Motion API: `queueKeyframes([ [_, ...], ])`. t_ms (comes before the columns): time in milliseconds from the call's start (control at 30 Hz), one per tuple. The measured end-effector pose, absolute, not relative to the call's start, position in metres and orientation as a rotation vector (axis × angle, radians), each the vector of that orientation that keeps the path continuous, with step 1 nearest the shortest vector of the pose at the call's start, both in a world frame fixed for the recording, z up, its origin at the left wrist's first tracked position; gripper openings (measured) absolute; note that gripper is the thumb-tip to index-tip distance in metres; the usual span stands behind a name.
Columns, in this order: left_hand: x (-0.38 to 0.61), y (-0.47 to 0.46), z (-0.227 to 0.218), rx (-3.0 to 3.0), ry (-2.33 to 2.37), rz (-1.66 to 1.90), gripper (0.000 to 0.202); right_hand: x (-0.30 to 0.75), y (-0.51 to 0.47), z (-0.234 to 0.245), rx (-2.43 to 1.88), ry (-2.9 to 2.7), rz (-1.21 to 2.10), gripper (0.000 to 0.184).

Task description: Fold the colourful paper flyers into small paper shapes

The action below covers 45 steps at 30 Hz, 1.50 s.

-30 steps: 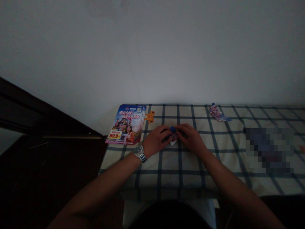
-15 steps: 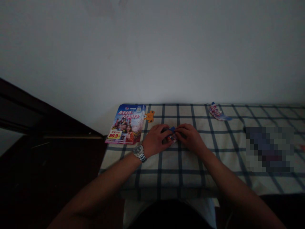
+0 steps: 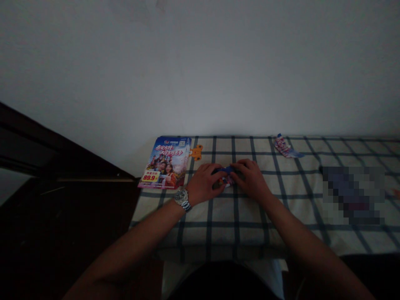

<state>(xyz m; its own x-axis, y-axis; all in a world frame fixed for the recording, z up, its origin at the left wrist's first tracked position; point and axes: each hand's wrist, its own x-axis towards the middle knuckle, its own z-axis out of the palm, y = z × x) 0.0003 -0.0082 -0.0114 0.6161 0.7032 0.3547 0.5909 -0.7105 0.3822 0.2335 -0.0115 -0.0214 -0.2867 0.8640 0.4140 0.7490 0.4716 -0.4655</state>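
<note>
My left hand (image 3: 204,182), with a metal watch on its wrist, and my right hand (image 3: 251,179) meet over a small folded piece of coloured paper (image 3: 227,175) on the checked cloth (image 3: 237,208). Both hands pinch the paper with curled fingers, pressing it down on the cloth. Most of the paper is hidden under my fingers; only a blue edge and a red-white corner show.
A stack of colourful flyers (image 3: 165,162) lies at the cloth's far left corner, with a small orange figure (image 3: 196,152) beside it. A folded paper piece (image 3: 285,147) lies at the back right. A blurred patch (image 3: 353,196) covers part of the right. Dark furniture stands to the left.
My hands have shifted slightly away from me and closed tighter over the folded paper; less of its white corner shows now.
</note>
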Motion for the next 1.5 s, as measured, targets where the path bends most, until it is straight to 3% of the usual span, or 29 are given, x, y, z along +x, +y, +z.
queueKeyframes([
  [233,0.0,-0.008,-0.012,2.619,1.032,0.722,0.035,0.234,-0.012,-0.026,-1.373,-2.142,0.223,0.036],
  [1100,-0.002,-0.007,-0.014,2.626,0.862,0.816,0.036,0.235,-0.011,-0.025,-1.356,-2.057,0.299,0.024],
  [1500,-0.002,-0.008,-0.011,2.435,0.968,0.89,0.052,0.23,-0.016,-0.014,-1.274,-1.895,0.687,0.019],
])
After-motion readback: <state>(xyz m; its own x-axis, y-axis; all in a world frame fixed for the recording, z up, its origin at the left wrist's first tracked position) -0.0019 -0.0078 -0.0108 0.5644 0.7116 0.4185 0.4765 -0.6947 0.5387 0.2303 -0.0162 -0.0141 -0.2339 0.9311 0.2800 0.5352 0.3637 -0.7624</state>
